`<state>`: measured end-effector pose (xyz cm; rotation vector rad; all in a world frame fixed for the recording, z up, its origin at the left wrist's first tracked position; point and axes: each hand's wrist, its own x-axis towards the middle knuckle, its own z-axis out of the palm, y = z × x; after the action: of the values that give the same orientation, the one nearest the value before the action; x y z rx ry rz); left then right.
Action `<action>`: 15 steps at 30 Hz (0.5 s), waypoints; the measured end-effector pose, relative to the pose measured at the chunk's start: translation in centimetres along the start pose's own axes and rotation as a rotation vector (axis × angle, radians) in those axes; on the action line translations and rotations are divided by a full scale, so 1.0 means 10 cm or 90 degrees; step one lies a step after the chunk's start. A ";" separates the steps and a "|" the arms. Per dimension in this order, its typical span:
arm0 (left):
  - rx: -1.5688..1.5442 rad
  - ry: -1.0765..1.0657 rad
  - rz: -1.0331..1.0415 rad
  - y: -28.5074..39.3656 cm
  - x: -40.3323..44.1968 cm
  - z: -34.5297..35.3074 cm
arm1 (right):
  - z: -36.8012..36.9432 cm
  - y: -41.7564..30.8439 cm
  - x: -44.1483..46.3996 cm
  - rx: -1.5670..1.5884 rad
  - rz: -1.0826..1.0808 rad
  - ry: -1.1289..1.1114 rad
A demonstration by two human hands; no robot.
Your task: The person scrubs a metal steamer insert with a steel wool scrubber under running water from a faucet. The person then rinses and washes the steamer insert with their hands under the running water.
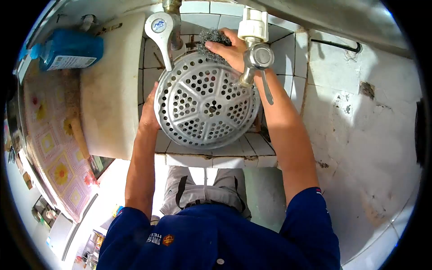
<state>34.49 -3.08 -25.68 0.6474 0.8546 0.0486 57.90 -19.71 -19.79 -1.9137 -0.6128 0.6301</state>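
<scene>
A round metal steamer tray, pierced with many holes, is held tilted over the tiled sink. My left hand grips its left rim, with the fingers partly hidden behind the metal. At the far rim, my right hand is closed on a grey steel wool scrubber. The scrubber is at the tray's upper edge; whether it presses on the metal is hard to tell.
A tap with a white lever hangs over the tray's upper left. Another tap stands out above my right wrist. Left are a cutting board, a blue bottle and a flowered cloth. A stained white wall is right.
</scene>
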 end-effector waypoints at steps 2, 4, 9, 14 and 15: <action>0.026 -0.022 0.047 0.14 -0.07 0.14 | 0.01 0.14 0.03 0.051 -0.026 0.044; 0.158 0.025 0.096 0.34 -0.17 0.29 | -0.12 0.29 0.03 0.141 0.020 -0.025; 0.321 0.069 0.132 0.61 -0.32 0.60 | -0.09 -0.09 -0.29 0.281 0.055 0.135; 0.446 0.025 0.075 0.74 -0.36 0.86 | -0.11 0.00 -0.29 0.016 -0.119 0.113; 0.456 0.007 0.022 0.75 -0.28 0.85 | -0.09 -0.04 -0.31 0.017 -0.122 0.113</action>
<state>40.32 -2.21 -15.59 1.3322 0.8675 -0.2336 56.14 -22.23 -18.58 -1.8364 -0.6609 0.3409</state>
